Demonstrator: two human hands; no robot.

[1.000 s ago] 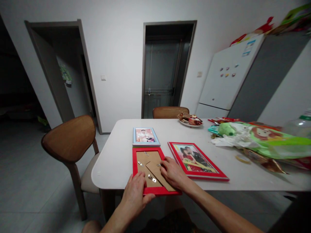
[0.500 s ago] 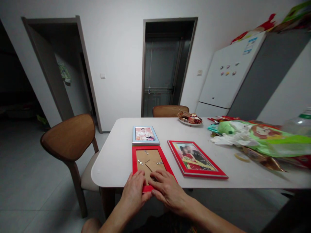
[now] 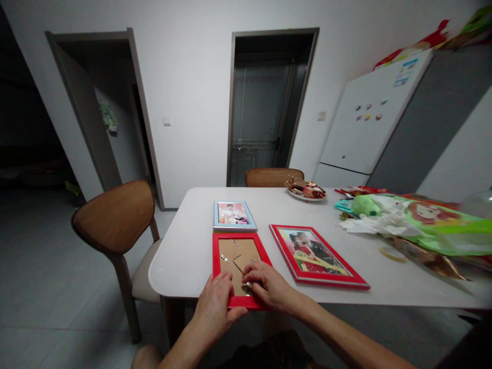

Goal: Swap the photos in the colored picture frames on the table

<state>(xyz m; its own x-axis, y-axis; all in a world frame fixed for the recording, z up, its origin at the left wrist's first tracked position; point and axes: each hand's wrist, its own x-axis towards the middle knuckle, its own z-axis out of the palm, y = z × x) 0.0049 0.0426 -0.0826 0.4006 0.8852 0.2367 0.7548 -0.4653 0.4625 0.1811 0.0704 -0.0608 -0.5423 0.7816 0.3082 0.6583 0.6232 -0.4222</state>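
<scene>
A red frame (image 3: 239,266) was laid face down at the near edge of the counter (image 3: 184,256), cardboard back up. The left hand (image 3: 215,307) was pressed on the frame's near-left corner, grip flat, nothing held. The right hand (image 3: 269,287) was set on the backing's lower right, fingertips (image 3: 250,283) pinched narrow at a small metal clip (image 3: 248,285); whether the clip was actually gripped could not be told. A blue frame (image 3: 234,216) lay just behind the red frame, and a larger red frame (image 3: 317,256) to its right.

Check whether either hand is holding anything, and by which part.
Both hands rest on the face-down red picture frame at its near edge: left hand at the corner, right hand on the backing. Nothing is lifted.
</scene>
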